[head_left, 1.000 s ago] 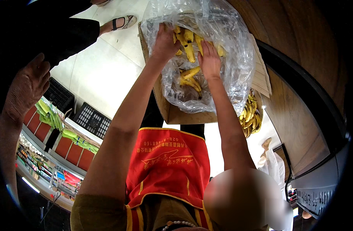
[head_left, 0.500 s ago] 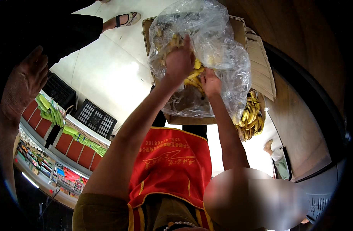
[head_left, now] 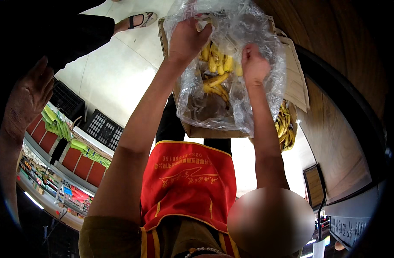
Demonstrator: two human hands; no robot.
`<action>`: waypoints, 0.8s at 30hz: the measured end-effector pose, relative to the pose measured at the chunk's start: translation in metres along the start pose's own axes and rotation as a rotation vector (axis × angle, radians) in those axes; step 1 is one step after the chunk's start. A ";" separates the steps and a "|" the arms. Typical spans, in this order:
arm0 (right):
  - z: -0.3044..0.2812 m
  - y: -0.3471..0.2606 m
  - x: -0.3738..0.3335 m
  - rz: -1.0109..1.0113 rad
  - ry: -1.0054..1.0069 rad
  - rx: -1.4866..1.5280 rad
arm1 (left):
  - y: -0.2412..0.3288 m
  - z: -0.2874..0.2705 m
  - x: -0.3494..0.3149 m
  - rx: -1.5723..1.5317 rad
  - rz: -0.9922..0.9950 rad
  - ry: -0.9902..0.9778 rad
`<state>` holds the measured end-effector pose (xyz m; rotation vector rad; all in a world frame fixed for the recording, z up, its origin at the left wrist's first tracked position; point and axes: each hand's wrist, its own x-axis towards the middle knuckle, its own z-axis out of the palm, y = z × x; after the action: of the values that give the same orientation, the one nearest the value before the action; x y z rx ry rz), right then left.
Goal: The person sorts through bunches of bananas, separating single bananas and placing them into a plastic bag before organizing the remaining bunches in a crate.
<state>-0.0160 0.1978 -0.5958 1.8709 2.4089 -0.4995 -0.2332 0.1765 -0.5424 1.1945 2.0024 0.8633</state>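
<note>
A clear plastic bag [head_left: 270, 99] lines an open cardboard box [head_left: 197, 132] in front of me. Inside it lie yellow bananas with brown marks, one bunch [head_left: 218, 60] farther off and a few bananas [head_left: 217, 84] nearer. At the box's far left, my left hand [head_left: 188, 39] is closed on the bag film, its thumb toward the middle. My right hand [head_left: 254, 66] has its fingers curled onto the film, to the right of the bananas. The film covers part of the fruit.
More bananas [head_left: 284, 131] fill a box at the right, beneath a cardboard flap [head_left: 295, 73]. Black crates [head_left: 103, 131] and green vegetables [head_left: 55, 122] are at the left. Another person's hand [head_left: 31, 92] and shoe [head_left: 142, 20] are nearby. A wooden surface [head_left: 334, 99] curves along the right.
Both hands have come off the bananas and moved apart, the left away and leftward, the right away and rightward. The film is spread wider and more bananas show.
</note>
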 end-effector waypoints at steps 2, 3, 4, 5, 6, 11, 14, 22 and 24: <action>-0.021 -0.005 0.017 0.047 0.268 0.378 | 0.012 -0.002 0.000 0.013 0.010 0.067; -0.038 -0.010 0.025 0.152 0.295 0.710 | 0.013 0.000 -0.004 -0.013 0.027 0.038; -0.055 -0.013 0.033 0.264 0.324 1.036 | 0.014 0.004 -0.008 -0.045 0.048 0.005; -0.074 -0.019 0.043 0.270 0.389 1.162 | 0.014 0.007 -0.012 -0.072 0.064 -0.024; -0.091 -0.026 0.052 0.274 0.455 1.288 | 0.014 0.015 -0.017 -0.061 0.115 -0.160; -0.098 -0.044 0.046 0.160 0.402 1.381 | 0.003 0.058 -0.029 0.447 0.024 -0.500; -0.079 -0.043 0.018 0.149 0.435 1.289 | -0.005 0.053 -0.013 0.592 0.036 -0.449; -0.026 -0.036 -0.052 0.148 0.152 1.077 | -0.025 0.050 -0.001 0.602 0.352 -0.266; -0.016 -0.037 -0.057 0.037 -0.174 0.803 | -0.022 0.051 0.011 0.539 0.496 -0.045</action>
<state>-0.0333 0.1411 -0.5594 1.9584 2.2125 -1.7435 -0.2077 0.1886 -0.5913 2.0528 1.9927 0.5084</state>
